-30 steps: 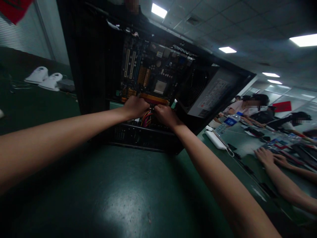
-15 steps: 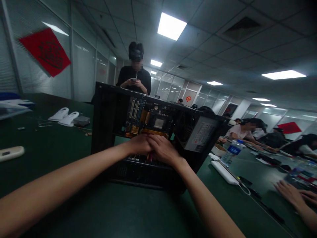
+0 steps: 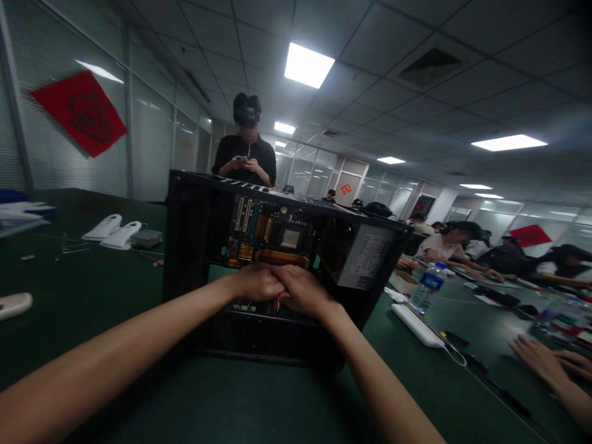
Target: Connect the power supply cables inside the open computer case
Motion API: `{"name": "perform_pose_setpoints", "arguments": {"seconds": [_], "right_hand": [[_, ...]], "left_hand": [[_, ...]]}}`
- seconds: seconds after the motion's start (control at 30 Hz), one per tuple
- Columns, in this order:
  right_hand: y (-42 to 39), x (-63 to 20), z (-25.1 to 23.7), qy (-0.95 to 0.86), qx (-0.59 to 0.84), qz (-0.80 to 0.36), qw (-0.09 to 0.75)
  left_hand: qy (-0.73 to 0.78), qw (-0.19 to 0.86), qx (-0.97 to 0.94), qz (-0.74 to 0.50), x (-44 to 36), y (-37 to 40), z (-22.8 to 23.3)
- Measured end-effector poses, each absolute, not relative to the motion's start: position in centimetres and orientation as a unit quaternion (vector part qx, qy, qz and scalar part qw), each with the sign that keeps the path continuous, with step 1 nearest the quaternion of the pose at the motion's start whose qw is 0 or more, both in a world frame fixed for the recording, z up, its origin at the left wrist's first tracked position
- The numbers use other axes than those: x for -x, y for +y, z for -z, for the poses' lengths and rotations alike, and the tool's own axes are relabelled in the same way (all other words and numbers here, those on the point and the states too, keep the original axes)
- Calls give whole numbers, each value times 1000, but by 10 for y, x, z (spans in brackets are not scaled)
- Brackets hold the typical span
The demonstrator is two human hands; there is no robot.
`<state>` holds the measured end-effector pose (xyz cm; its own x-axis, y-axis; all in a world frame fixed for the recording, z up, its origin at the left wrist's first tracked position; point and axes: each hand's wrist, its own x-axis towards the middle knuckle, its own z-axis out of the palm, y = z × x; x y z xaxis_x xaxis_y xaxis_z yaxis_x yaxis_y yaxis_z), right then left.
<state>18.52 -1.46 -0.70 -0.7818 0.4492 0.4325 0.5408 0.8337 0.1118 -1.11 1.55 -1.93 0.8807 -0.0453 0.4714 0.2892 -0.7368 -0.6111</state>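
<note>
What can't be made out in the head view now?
Head view:
Bare left hand: fingertips hidden by its curl and the overlapping bare right hand.
Thin reddish wires: upper part covered by the hands.
Pale rectangular power-supply label: print too small and blurred.
Cream rounded object: cut off by left edge.

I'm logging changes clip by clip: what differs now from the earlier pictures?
The left hand and right hand, apart a second ago, have come together and now touch over the coloured cables. The view has tilted up, bringing in a person holding a phone. The open computer case, motherboard and power supply stay as they were; any grasp or release is hidden.
</note>
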Motion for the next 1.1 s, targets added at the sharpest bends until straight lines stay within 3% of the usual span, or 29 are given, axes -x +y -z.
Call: {"name": "perform_pose_setpoints", "arguments": {"seconds": [0.37,0.6,0.73,0.87,1.1], "right_hand": [[-8,-190,13,-934,261,3,245],[-3,-186,18,-903,376,-98,181],[-4,-189,16,-892,374,-123,224],[-4,-191,17,-884,355,-127,277],[-13,-192,19,-835,423,-232,266]], "left_hand": [[-38,386,883,265,6,-10,8],[-114,288,925,219,9,-17,-4],[-177,161,950,202,17,-16,-8],[-218,111,951,188,22,-14,-7],[-257,-35,936,236,30,-12,-18]]}}
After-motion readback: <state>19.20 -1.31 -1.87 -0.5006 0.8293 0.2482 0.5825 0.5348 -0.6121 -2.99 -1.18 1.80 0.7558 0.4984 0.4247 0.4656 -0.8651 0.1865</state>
